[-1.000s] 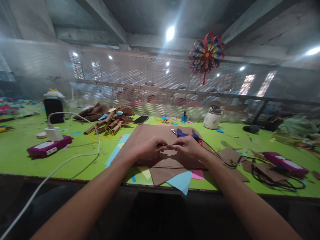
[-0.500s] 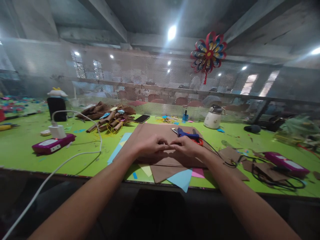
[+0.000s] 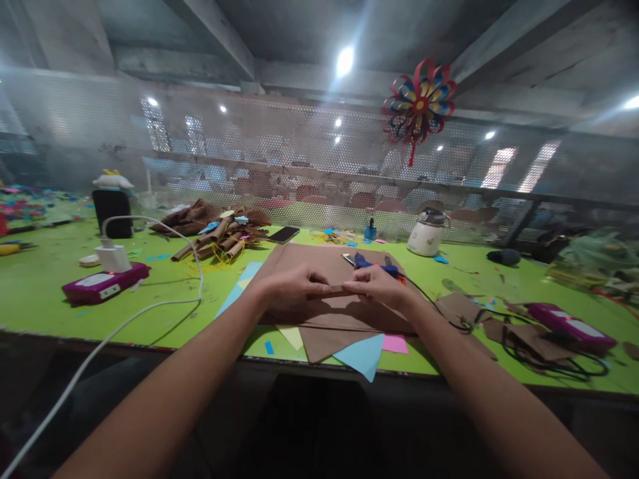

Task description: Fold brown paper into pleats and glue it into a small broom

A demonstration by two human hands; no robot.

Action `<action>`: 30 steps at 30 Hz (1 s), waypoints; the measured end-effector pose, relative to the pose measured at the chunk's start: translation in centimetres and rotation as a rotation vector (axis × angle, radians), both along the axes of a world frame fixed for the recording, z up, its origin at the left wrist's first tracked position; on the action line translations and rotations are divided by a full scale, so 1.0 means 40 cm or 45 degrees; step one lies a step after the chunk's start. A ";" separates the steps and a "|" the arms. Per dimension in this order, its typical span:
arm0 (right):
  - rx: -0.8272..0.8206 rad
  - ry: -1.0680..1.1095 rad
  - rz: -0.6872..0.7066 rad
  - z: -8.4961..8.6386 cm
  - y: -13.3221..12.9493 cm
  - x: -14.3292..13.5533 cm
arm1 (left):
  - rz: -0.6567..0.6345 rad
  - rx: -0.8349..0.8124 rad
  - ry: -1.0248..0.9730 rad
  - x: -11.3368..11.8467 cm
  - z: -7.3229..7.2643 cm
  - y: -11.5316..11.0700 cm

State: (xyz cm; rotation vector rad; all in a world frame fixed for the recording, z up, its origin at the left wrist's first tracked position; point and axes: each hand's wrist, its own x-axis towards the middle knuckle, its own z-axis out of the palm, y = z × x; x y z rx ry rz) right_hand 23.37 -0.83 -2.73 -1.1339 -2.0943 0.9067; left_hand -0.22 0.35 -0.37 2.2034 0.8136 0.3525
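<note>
A small narrow strip of brown paper (image 3: 338, 290) is stretched between my two hands, above a stack of brown paper sheets (image 3: 319, 319). My left hand (image 3: 298, 285) pinches its left end between thumb and fingers. At the other end my right hand (image 3: 375, 286) pinches it the same way. Just behind my right hand lies a blue hot glue gun (image 3: 370, 261) on the sheets, partly hidden by the hand. Something orange-red shows beside it, mostly covered. Light blue paper (image 3: 363, 359) and pink paper (image 3: 395, 343) stick out under the stack's front edge.
A bundle of brown paper rolls (image 3: 214, 239), a phone (image 3: 283, 235) and a white jug (image 3: 426, 233) stand or lie farther back. Purple power strips (image 3: 106, 283) sit left and right, with a white cable (image 3: 150, 307) at left and black cord (image 3: 509, 346) at right.
My hands have moved slightly apart, so more of the brown strip shows between the fingertips. The glue gun and sheets stay where they were.
</note>
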 end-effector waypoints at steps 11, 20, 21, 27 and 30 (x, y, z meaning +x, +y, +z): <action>-0.222 0.341 -0.116 -0.021 0.018 0.013 | -0.019 -0.277 -0.110 -0.018 0.002 0.002; -0.394 0.565 -0.152 -0.041 0.028 0.016 | -0.064 -0.617 -0.286 -0.020 -0.028 0.011; -0.400 0.578 -0.152 -0.043 0.028 0.015 | -0.075 -0.644 -0.296 -0.020 -0.031 0.012; -0.608 0.787 -0.089 -0.048 0.020 0.003 | -0.076 -0.751 -0.343 -0.016 -0.038 0.014; -0.716 0.908 -0.080 -0.048 0.015 -0.004 | -0.083 -0.789 -0.397 -0.010 -0.040 0.015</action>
